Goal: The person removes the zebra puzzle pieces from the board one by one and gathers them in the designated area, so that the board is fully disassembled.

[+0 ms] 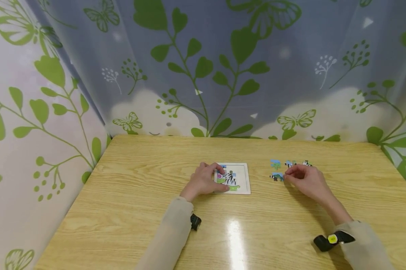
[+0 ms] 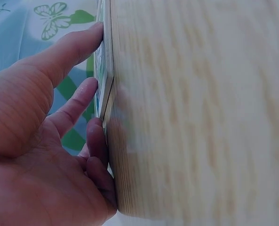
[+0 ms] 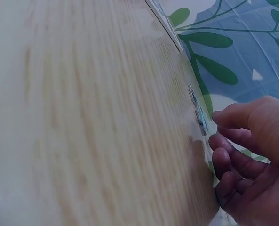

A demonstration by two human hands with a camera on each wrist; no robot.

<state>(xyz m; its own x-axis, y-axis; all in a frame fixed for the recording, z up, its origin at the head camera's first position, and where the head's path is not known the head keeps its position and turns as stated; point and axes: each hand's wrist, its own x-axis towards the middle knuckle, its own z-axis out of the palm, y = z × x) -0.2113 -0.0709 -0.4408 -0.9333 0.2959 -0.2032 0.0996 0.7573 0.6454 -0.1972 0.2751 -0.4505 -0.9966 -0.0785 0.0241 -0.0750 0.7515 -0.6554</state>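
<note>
A square puzzle tray point(image 1: 244, 180) with a pale frame lies on the table, a partly assembled zebra picture point(image 1: 230, 179) inside it. My left hand point(image 1: 203, 180) rests over the tray's left side, thumb and fingers spread apart. In the left wrist view its thumb point(image 2: 78, 47) touches the upper face, and lower fingers are by the tray's edge point(image 2: 107, 70). My right hand point(image 1: 309, 182) is at the right end of a loose puzzle piece point(image 1: 276, 176), fingertips right at its edge. The right wrist view shows the fingers bent, with thumb point(image 3: 233, 115) and forefinger apart.
Other loose puzzle pieces lie behind and beside my right hand: a blue and green one point(image 1: 275, 164), one with black and white point(image 1: 289, 164) and another point(image 1: 307, 163) partly behind the fingers. The wooden table point(image 1: 138, 180) ends at a leaf-patterned curtain point(image 1: 196, 75).
</note>
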